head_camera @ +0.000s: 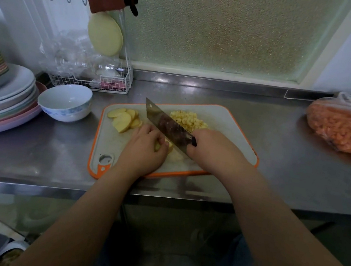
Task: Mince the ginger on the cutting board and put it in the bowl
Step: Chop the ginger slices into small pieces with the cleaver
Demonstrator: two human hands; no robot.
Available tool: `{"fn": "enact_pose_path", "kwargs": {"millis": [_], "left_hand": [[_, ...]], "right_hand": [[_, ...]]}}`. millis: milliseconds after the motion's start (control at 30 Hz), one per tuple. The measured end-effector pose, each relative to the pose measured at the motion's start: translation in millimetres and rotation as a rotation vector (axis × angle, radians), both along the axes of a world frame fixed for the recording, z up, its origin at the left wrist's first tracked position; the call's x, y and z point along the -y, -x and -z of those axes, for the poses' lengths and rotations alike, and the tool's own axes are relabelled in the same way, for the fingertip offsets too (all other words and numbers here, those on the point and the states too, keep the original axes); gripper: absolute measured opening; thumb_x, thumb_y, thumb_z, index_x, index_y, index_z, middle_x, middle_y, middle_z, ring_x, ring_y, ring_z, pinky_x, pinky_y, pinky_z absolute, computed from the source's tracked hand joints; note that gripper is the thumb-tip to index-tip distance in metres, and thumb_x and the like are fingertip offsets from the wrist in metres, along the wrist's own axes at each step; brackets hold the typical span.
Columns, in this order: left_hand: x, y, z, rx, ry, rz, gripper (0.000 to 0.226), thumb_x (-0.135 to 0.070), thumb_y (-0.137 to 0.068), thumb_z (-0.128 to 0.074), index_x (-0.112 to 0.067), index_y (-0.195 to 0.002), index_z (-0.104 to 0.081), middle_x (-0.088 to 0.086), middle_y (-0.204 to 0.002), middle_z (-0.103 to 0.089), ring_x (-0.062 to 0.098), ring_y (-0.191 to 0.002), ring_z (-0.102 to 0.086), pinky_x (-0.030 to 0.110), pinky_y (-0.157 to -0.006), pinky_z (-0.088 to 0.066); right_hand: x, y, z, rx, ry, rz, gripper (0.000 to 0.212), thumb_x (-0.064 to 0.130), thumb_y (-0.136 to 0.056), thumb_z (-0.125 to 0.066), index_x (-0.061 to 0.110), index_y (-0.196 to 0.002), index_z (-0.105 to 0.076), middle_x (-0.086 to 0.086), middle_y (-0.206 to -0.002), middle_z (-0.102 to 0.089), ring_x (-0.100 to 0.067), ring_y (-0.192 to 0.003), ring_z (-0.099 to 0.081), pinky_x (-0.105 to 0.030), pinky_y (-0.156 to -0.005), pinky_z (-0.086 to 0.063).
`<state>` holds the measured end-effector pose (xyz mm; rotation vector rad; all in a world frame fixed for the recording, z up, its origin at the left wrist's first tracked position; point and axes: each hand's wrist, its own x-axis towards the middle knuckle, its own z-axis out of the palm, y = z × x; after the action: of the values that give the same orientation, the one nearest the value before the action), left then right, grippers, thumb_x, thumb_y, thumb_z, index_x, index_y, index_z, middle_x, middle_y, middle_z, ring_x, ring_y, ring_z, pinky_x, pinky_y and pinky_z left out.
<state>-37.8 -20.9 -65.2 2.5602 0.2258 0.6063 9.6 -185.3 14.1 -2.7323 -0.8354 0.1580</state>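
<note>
A grey cutting board [226, 125] with an orange rim lies on the steel counter. Ginger slices [124, 117] are fanned out at its far left. A pile of minced ginger [188, 119] sits at the far middle. My right hand [209, 152] grips the handle of a cleaver [166, 124], whose blade slants across the board. My left hand [143, 151] has its fingers curled over a piece of ginger [167, 146] right beside the blade. Cut bits [176, 156] lie under the blade. A white bowl [65, 101] stands left of the board.
A stack of plates [4, 100] stands at the far left beside the bowl. A wire rack [97, 79] with plastic bags stands behind the bowl. A bag of orange food [345, 129] lies at the right. The counter's front edge [53, 184] runs just below the board.
</note>
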Motion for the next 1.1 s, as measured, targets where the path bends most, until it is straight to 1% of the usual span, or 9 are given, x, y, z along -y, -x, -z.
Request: {"fn": "enact_pose_path", "kwargs": {"millis": [167, 300, 467, 633, 733, 800, 867, 967, 1100], "left_hand": [[-1, -5, 1, 0.001, -0.034, -0.011, 0.011, -0.023, -0.092, -0.054, -0.014, -0.091, -0.060, 0.004, -0.099, -0.050, 0.023, -0.098, -0.043, 0.026, -0.083, -0.029], [0, -4, 3, 0.011, -0.027, -0.015, 0.012, -0.023, -0.092, -0.054, -0.013, -0.091, -0.060, 0.003, -0.098, -0.048, 0.021, -0.098, -0.042, 0.027, -0.085, -0.030], [-1, -4, 3, 0.008, -0.048, -0.014, 0.013, -0.024, -0.092, -0.054, -0.013, -0.093, -0.061, 0.005, -0.101, -0.050, 0.020, -0.100, -0.042, 0.024, -0.086, -0.028], [-1, -4, 4, 0.009, -0.052, -0.016, 0.013, -0.024, -0.092, -0.054, -0.013, -0.092, -0.061, 0.006, -0.101, -0.052, 0.022, -0.100, -0.043, 0.027, -0.086, -0.030], [0, -5, 5, 0.027, -0.061, -0.032, 0.012, -0.024, -0.092, -0.055, -0.013, -0.090, -0.060, 0.006, -0.099, -0.051, 0.022, -0.098, -0.044, 0.028, -0.085, -0.031], [1, -4, 5, 0.029, -0.063, -0.039, 0.011, -0.024, -0.092, -0.054, -0.014, -0.091, -0.059, 0.003, -0.099, -0.050, 0.019, -0.097, -0.043, 0.027, -0.085, -0.031], [2, -2, 5, 0.043, -0.058, -0.042, 0.009, -0.023, -0.092, -0.053, -0.016, -0.090, -0.057, 0.001, -0.098, -0.049, 0.018, -0.096, -0.044, 0.028, -0.085, -0.033], [2, 1, 5, 0.080, -0.034, -0.038, 0.008, -0.021, -0.092, -0.053, -0.023, -0.085, -0.048, -0.004, -0.095, -0.044, 0.017, -0.094, -0.045, 0.027, -0.083, -0.032], [1, 2, 5, 0.074, -0.021, -0.043, 0.005, -0.020, -0.092, -0.054, -0.019, -0.088, -0.052, 0.000, -0.100, -0.049, 0.019, -0.097, -0.043, 0.027, -0.084, -0.031]], "right_hand": [[-7, 0, -9, -0.014, 0.059, 0.003, 0.008, 0.020, -0.086, -0.051, 0.020, -0.079, -0.049, -0.001, -0.076, -0.049, -0.026, -0.076, -0.050, -0.029, -0.066, -0.040], [-9, 2, -17, -0.063, 0.158, -0.009, 0.020, 0.019, -0.086, -0.052, 0.021, -0.068, -0.044, 0.001, -0.069, -0.045, -0.025, -0.074, -0.051, -0.029, -0.061, -0.039], [-16, 1, -36, -0.104, 0.288, -0.022, 0.002, 0.011, -0.089, -0.051, 0.011, -0.088, -0.053, -0.004, -0.063, -0.047, -0.018, -0.050, -0.045, -0.024, -0.043, -0.036], [-27, -1, -44, -0.125, 0.397, -0.043, 0.020, 0.007, -0.089, -0.053, 0.008, -0.069, -0.047, -0.007, -0.059, -0.048, -0.018, -0.047, -0.044, -0.025, -0.043, -0.038], [-24, -1, -26, -0.134, 0.314, -0.036, 0.008, 0.015, -0.091, -0.052, 0.010, -0.084, -0.054, -0.006, -0.064, -0.049, -0.019, -0.051, -0.045, -0.025, -0.045, -0.036], [-21, -1, -12, -0.161, 0.224, -0.020, 0.016, 0.026, -0.092, -0.052, 0.013, -0.095, -0.061, -0.009, -0.080, -0.059, -0.025, -0.068, -0.054, -0.025, -0.058, -0.040], [-16, -6, -5, -0.183, 0.163, 0.009, 0.021, 0.031, -0.091, -0.054, 0.012, -0.094, -0.063, -0.011, -0.086, -0.060, -0.029, -0.078, -0.058, -0.026, -0.064, -0.041], [-9, -13, -5, -0.252, 0.092, 0.036, 0.018, 0.026, -0.089, -0.057, 0.010, -0.083, -0.058, -0.010, -0.069, -0.059, -0.024, -0.053, -0.056, -0.023, -0.046, -0.042], [-4, -15, -5, -0.270, 0.005, 0.053, 0.016, 0.023, -0.089, -0.056, 0.009, -0.085, -0.061, -0.013, -0.068, -0.061, -0.027, -0.050, -0.056, -0.026, -0.046, -0.045]]}}
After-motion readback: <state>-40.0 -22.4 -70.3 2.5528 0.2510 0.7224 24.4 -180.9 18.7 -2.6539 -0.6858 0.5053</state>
